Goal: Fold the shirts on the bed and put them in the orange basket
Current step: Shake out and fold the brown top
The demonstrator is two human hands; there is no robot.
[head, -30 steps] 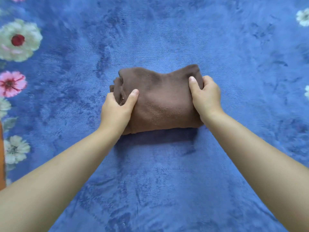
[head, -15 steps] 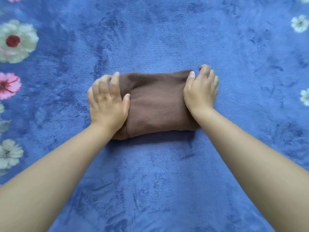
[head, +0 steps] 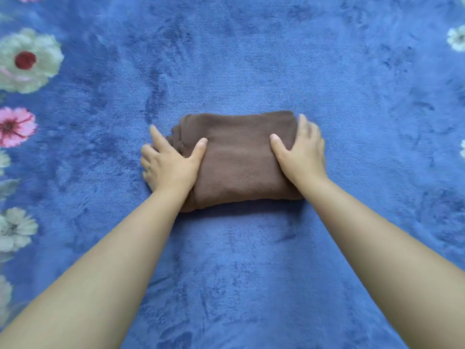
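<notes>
A brown shirt (head: pixel 239 162), folded into a compact rectangle, lies flat in the middle of the blue plush bed cover (head: pixel 239 273). My left hand (head: pixel 171 165) is at its left end: the thumb lies on top of the cloth and the straight, spread fingers rest on the cover beside it. My right hand (head: pixel 302 152) flanks the right end the same way, thumb on top and straight fingers along the shirt's right edge. The orange basket is out of view.
The cover has a printed border of white and pink flowers (head: pixel 25 59) down the left edge. A few white flowers (head: pixel 456 39) show at the right edge. Blue cover surrounds the shirt on all sides.
A second ago both hands gripped the shirt's ends, then laid it down and pressed it flat. Now they have slid outward, so only the thumbs stay on top.
</notes>
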